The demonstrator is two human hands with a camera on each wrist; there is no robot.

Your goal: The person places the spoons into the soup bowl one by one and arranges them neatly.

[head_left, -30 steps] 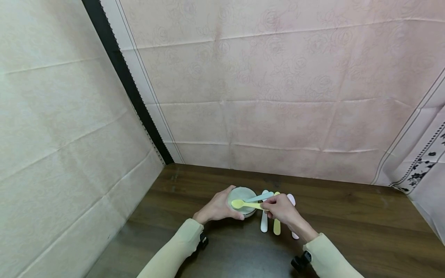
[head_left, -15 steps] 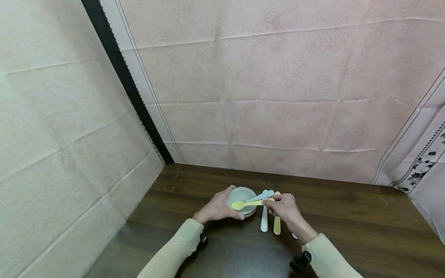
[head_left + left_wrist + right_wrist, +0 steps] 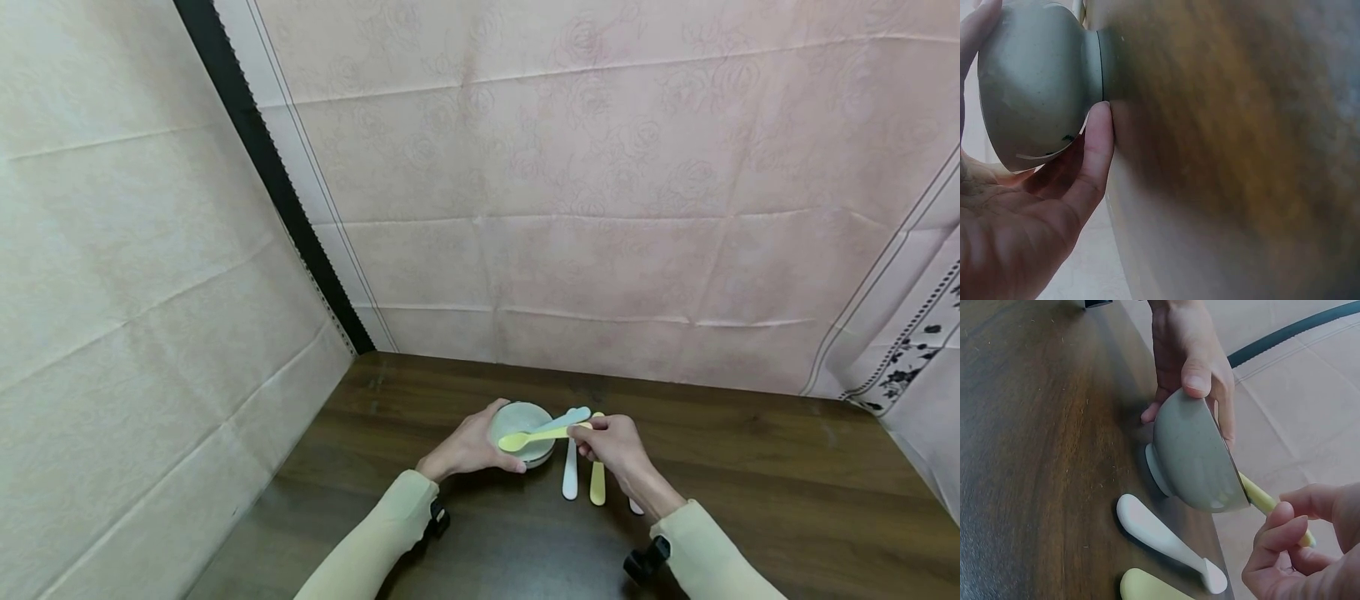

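My left hand (image 3: 471, 447) holds a pale green-grey bowl (image 3: 1035, 81) by its side, thumb and fingers spread round the wall. In the right wrist view the bowl's foot stands near the tabletop. My right hand (image 3: 618, 450) pinches a yellow spoon (image 3: 543, 434) by its handle, with the spoon's head over the bowl's opening. A light blue spoon (image 3: 573, 417) leans in the bowl, its handle out over the right rim. Right of the bowl lie a whitish-blue spoon (image 3: 570, 479), another yellow spoon (image 3: 597, 483) and a pale pink spoon (image 3: 636, 507), mostly hidden by my right hand.
The dark wooden table (image 3: 517, 550) ends at a pale cloth wall (image 3: 585, 250) behind. Another cloth wall (image 3: 150, 333) stands on the left. Both forearms carry black wrist devices close above the table.
My right hand has shifted slightly up and right along the yellow spoon's handle, whose end now shows past the fingers. The spoon has turned a little. My left hand and the bowl stay nearly still.
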